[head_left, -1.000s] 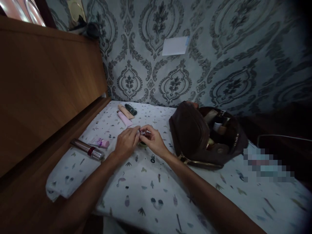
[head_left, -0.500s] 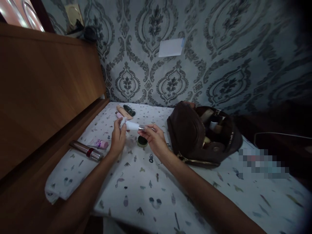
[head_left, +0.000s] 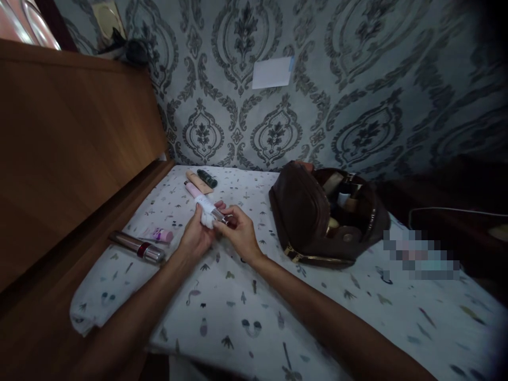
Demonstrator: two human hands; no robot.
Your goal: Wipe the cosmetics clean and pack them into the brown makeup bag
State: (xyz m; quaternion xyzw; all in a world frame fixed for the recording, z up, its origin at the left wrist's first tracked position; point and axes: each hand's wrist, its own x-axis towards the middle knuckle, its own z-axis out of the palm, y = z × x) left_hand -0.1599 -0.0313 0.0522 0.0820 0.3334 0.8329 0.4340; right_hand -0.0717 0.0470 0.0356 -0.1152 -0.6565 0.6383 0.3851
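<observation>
Between my hands is a white cosmetic tube [head_left: 203, 201] with a silver cap [head_left: 218, 214]. My left hand [head_left: 197, 233] is closed around its body with a crumpled white tissue [head_left: 207, 219] in the palm. The fingers of my right hand [head_left: 240, 231] pinch the silver cap end. Just beyond the tube lies a pink tube [head_left: 192, 189], partly covered by what I hold. Behind it rest a beige tube [head_left: 199, 182] and a dark green tube [head_left: 207, 178]. Left of my left hand are a small pink-and-purple tube [head_left: 162, 235] and a brown-and-silver cylinder [head_left: 137, 247].
An unzipped brown cosmetic bag [head_left: 297, 214], with several items inside, stands to the right on the patterned white cloth [head_left: 246, 296]. A wooden cabinet [head_left: 79, 137] borders the left side. Patterned wallpaper [head_left: 273, 127] with a white card [head_left: 272, 72] rises behind.
My hands have come closer together, and the tube has tilted, its cap end now lower and nearer me. The tissue covers more of it. The small round container is hidden now.
</observation>
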